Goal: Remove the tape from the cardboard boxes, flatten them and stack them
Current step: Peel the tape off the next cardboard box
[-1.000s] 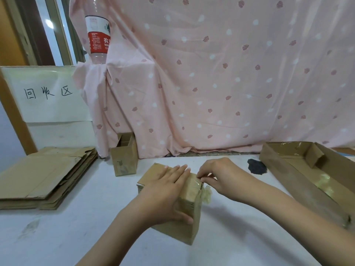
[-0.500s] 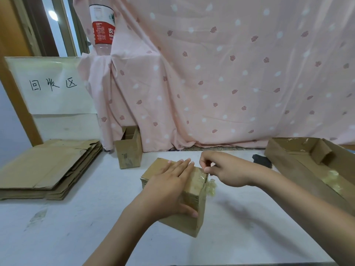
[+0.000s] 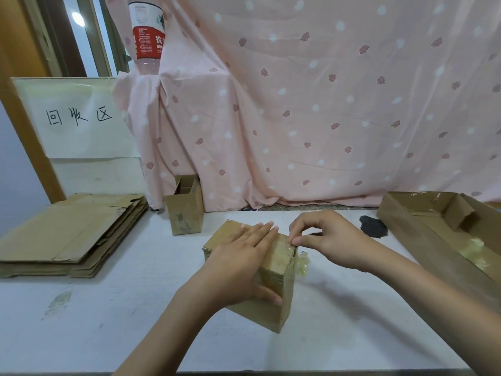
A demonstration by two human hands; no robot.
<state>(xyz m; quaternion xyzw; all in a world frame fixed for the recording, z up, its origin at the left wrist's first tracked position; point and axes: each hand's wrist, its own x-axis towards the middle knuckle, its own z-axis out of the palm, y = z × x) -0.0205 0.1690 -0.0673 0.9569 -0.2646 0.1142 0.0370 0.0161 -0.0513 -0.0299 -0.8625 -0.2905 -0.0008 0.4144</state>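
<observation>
Right hand: we are pinching the tape at the box's top right edge, thumb and forefinger closed on it.
Left hand: we are pressing flat on the box, thumb curled round its near face.
Box: it is standing mid-tabletop; light, stiff, likely to slide, so we are bracing it.
Tape: thin, sticky, tearing easily; we are gripping low at the lifted edge.
Stack: flattened boxes are lying far left.

Ahead of you, from twelve to three o'clock, a pink curtain with leaf and dot print hangs down to the white table. At ten o'clock a white sign with handwritten characters leans against a wooden frame. Daylight shows through the window at eleven o'clock.
</observation>
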